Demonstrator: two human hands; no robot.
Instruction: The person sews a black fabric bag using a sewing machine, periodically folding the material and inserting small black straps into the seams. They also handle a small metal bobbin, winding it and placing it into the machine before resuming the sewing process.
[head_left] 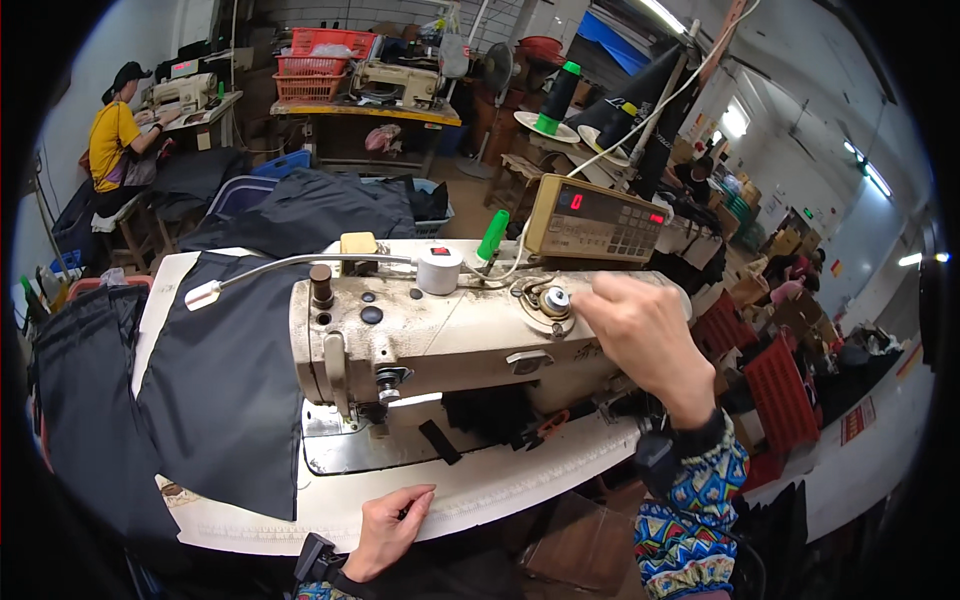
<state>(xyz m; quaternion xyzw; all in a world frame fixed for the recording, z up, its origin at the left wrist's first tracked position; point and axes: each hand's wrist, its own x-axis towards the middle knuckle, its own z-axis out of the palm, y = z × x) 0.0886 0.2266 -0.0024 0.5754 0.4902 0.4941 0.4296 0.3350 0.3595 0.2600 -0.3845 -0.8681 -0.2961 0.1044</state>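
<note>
A cream industrial sewing machine [450, 340] stands in front of me on a white table [520, 462] with a ruler strip along its front edge. My right hand [640, 335] is raised over the machine's right end, fingers pinched together beside a small metal bobbin winder [553, 302]; anything in the pinch is hidden. At the table's front edge, my left hand [390, 530] rests with its fingers curled, and a small dark spot shows between them. Black fabric [225, 385] lies flat left of the needle area. A short black strip [439, 442] and orange-handled snips [551, 424] lie under the arm.
Behind the machine head stands a control panel [595, 220] with red digits. A lamp on a bent metal neck [203, 295] reaches left. More black cloth [300, 208] is heaped behind. Thread cones [558, 97] stand at the back. A person in yellow [112, 140] sits sewing far left.
</note>
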